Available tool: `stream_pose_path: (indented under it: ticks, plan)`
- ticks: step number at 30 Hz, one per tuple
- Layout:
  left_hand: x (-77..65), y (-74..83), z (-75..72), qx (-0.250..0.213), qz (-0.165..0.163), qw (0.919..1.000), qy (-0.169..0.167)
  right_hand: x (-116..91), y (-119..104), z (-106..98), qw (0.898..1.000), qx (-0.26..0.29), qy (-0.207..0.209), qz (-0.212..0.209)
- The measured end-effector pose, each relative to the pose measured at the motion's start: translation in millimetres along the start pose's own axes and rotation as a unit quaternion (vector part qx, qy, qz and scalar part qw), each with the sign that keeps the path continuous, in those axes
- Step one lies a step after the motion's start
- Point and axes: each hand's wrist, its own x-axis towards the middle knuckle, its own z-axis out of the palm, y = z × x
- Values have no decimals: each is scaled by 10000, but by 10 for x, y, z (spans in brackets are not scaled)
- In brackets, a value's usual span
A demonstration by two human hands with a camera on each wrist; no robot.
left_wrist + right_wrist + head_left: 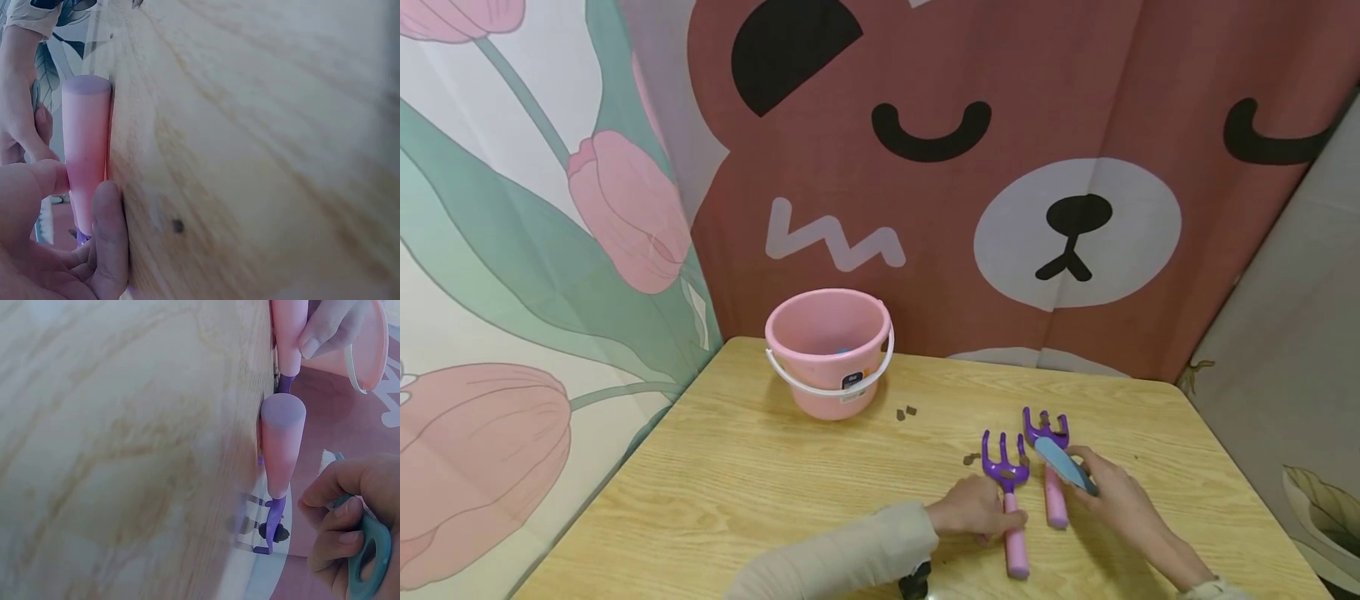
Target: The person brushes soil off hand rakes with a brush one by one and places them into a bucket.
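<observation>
"So, how far along is the work, in your opinion?"

"I judge that it is to brush brown flakes [912, 410] off two forks, and it is not finished. One toy fork with purple tines and round pink handle [1010, 502] lies on the pale wooden desk [760, 500], and the left hand [973, 510] pinches its handle. The second purple-and-pink fork [1056, 502] lies just beside it."

"And the right hand [1116, 500]?"

"It grips what seems to be a light-blue brush with looped handle [1060, 460]. The brush is above the second fork; whether it touches, I cannot tell."

"What is done, then, and what is left?"

"Some flakes lie on the desk, between the forks and the pink plastic bucket with white handle [812, 371], so perhaps one part is already off. However, both purple heads carry flakes, therefore these remain."
</observation>
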Motion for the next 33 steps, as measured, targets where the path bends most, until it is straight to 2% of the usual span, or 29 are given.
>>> stream_pose_path:
  ticks: [8, 13, 17, 22, 29, 33]
  plan:
    - [-22, 28, 10, 75, -97, 9998, 135, -11, -12, 13, 10000, -29, 1, 61]
    - [-30, 29, -6, -139, -41, 9998, 150, -1, -20, 6, 9996, -21, -175, 228]
    - [-20, 5, -22, -649, -57, 9978, 92, 4, -27, -3, 9992, 3, -241, 303]
    - [-21, -18, -57, -1440, -51, 9895, -47, 11, -33, -15, 9997, -19, -77, 215]
    - [-48, 11, -126, -1854, -442, 9816, -126, 28, -62, -20, 9999, 72, -82, 120]
    - [-72, -9, -149, -2103, -433, 9766, -79, 24, -72, -4, 10000, 44, -47, 72]
